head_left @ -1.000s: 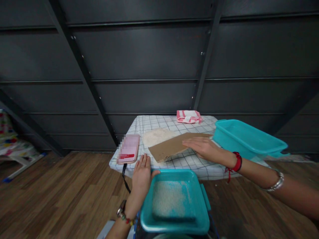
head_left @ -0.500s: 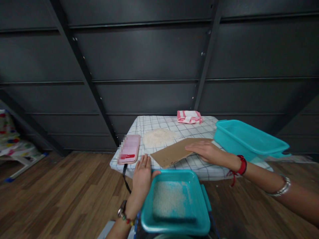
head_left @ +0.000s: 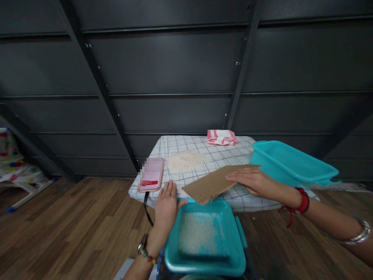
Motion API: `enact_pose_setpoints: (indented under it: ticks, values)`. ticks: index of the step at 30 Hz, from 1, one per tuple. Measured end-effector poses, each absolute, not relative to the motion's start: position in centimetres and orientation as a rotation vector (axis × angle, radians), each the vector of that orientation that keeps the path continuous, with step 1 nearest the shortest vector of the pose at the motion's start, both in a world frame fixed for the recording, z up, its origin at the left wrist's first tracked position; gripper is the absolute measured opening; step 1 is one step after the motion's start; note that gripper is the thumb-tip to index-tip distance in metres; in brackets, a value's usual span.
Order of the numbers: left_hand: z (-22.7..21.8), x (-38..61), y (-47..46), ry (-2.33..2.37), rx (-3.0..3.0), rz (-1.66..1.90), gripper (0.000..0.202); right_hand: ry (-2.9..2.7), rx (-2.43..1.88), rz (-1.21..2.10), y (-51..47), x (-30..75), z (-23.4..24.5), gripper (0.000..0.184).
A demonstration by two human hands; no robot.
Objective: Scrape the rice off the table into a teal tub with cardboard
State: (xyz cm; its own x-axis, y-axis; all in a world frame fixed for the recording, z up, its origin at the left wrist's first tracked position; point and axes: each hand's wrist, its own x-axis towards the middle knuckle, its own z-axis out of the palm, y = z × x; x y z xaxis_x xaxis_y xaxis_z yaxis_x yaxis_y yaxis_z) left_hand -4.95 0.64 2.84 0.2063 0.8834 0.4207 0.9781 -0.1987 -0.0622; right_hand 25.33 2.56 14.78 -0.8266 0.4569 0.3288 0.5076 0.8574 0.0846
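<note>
My right hand [head_left: 250,179] grips a flat piece of brown cardboard [head_left: 214,183] by its right part. The cardboard slants over the table's near edge, its lower corner above the far rim of a teal tub [head_left: 170,252]. White rice-like grains [head_left: 199,235] cover much of the tub's floor. My left hand [head_left: 166,204] lies flat at the near edge of the table, fingers stretched forward and thumb at the tub's far left corner. On the checked cloth [head_left: 230,155], beyond the cardboard, lies a heap of pale grains [head_left: 185,161].
To the left on the cloth is a pink phone-like case [head_left: 153,173] with a black strap [head_left: 148,210]. A folded pink-and-white cloth [head_left: 221,137] sits at the back. A larger turquoise bin [head_left: 291,161] stands on the right. Dark panels [head_left: 171,66] rise behind the table.
My right hand has drawn the cardboard toward me and to the right, bringing its lower corner over the tub's far rim. My left hand and the tub have stayed put.
</note>
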Motion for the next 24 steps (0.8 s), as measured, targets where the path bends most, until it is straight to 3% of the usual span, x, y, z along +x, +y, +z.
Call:
enact_pose_setpoints:
  ticks: [20,24]
  values:
    - [3.3,-4.8,0.4,-1.704,-2.139,-0.421,0.046,-2.674,-0.756,-0.332,-1.5,27.6,16.4,0.047]
    - [3.3,-4.7,0.5,-1.714,-2.112,-0.394,0.047,-2.592,-0.684,-0.474,-1.5,27.1,16.8,0.042]
